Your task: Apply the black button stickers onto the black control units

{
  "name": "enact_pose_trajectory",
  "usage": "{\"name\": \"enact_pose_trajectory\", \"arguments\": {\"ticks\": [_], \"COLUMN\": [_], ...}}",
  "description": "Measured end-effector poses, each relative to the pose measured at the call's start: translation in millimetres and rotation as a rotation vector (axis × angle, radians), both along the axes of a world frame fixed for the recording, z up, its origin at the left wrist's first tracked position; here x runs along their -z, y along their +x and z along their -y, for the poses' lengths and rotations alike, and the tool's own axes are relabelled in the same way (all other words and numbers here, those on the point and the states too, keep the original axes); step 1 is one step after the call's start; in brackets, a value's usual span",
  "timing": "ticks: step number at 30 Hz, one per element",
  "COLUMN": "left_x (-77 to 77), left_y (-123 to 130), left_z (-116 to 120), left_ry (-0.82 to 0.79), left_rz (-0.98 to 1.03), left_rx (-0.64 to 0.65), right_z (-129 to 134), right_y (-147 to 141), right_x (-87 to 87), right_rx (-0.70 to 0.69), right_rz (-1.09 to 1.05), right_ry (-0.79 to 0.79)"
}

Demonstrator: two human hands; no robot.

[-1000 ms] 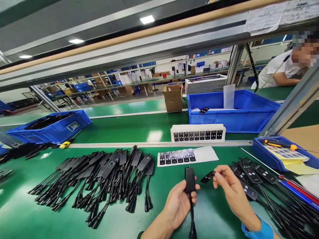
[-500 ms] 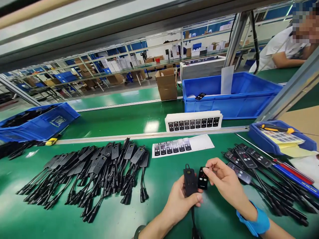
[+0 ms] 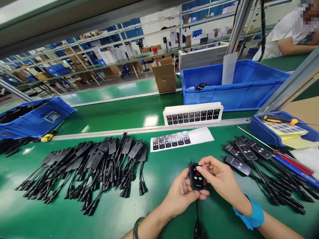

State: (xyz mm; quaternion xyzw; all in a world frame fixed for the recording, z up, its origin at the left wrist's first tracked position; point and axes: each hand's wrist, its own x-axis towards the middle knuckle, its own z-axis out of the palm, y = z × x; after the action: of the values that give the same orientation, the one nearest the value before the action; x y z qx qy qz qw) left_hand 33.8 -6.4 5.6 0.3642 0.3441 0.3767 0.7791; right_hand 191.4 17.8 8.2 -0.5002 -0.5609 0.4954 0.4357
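My left hand [image 3: 179, 192] is wrapped round a small black controller [image 3: 190, 170], whose loop points away from me and whose cable hangs toward me. Between the thumb and fingers of my right hand [image 3: 220, 175] is the upper edge of a black label [image 3: 197, 183] with red marks and light button prints. The label lies over the controller's face; whether it is stuck down I cannot tell. Beyond my hands is a label sheet [image 3: 199, 135] carrying several similar labels. On the right lie labelled controllers [image 3: 245, 151]; unlabelled ones [image 3: 96, 160] are heaped on the left.
A white stack of label sheets [image 3: 193, 109] stands behind the metal rail. Blue bins are at the back right [image 3: 246, 94], left [image 3: 53, 116] and right [image 3: 261, 132], the last with a screwdriver [image 3: 280, 119]. Pens [image 3: 295, 164] lie at the right. A person sits at the far right.
My right hand has brought the label left from beside the controller onto its face, covering the small display. The controller has moved slightly right. The view has tilted down a little.
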Motion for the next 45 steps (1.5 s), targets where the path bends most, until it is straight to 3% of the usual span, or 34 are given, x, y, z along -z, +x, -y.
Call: {"name": "enact_pose_trajectory", "arguments": {"ticks": [13,45], "left_x": [4.1,15.1], "left_y": [-2,1], "left_z": [0,4], "left_ry": [-0.020,0.096], "left_rz": [0.071,-0.062], "left_rx": [0.030,0.032], "right_z": [1,-2], "right_y": [-1,-3], "right_x": [4.7,1.0], "right_rx": [-0.002,0.024], "right_rz": [0.029,0.015], "right_ry": [-0.014,-0.056]}}
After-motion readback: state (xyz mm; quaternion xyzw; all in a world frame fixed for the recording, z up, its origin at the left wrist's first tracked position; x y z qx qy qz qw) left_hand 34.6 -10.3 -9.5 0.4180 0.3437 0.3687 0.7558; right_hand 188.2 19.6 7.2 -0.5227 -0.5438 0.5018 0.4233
